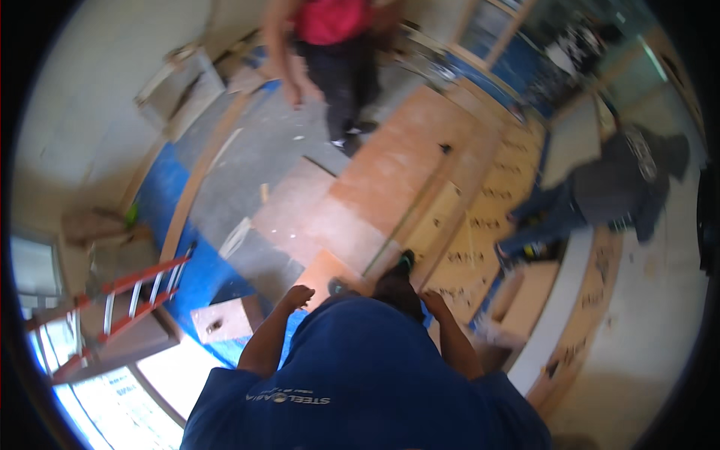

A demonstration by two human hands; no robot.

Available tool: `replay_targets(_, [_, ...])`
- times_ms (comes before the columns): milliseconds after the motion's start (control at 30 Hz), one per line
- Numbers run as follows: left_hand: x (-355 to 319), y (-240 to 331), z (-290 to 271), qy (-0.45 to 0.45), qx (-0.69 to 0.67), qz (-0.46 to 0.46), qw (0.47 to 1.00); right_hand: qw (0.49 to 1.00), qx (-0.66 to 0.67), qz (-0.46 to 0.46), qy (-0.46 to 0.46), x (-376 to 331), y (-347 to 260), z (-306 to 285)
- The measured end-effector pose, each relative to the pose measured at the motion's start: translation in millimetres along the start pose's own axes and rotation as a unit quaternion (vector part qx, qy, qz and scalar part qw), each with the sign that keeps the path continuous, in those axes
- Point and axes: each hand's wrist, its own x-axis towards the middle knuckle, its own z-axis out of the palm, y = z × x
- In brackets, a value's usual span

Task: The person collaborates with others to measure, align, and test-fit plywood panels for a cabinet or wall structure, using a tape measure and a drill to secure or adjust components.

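Observation:
My left hand [300, 298] hangs beside my blue shirt, over the floor near the lower middle. Its fingers are loosely bent and apart, with nothing seen in them. My right hand [433, 301] hangs at my other side; its fingers are partly hidden and blurred. Neither hand touches a thing that I can make out. Beneath and ahead of my feet lie large orange-brown boards [405, 161]. A long thin dark strip [409, 217] runs along them. Yellow printed sheets [469, 259] lie to the right.
A person in a pink top [334, 22] stands ahead on the floor. Another person in a dark hooded top [619, 176] bends at the right. An orange ladder [131, 300] leans at the left, near a cardboard box [225, 319]. Blue sheeting [176, 202] covers floor there.

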Motion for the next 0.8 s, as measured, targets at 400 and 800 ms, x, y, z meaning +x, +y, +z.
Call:
replay_targets(400, [-42.4, 8.8, 15.8, -0.091, 0.061, 0.028, 0.994, 0.985, -0.011, 0.104, -0.137, 17.3, -46.9, 39.7])
replay_targets(800, [-26.6, 3.4, 13.1, -0.083, 0.127, 0.074, 0.986, 0.99, -0.113, 0.015, -0.084, 12.7, -57.3, 5.8])
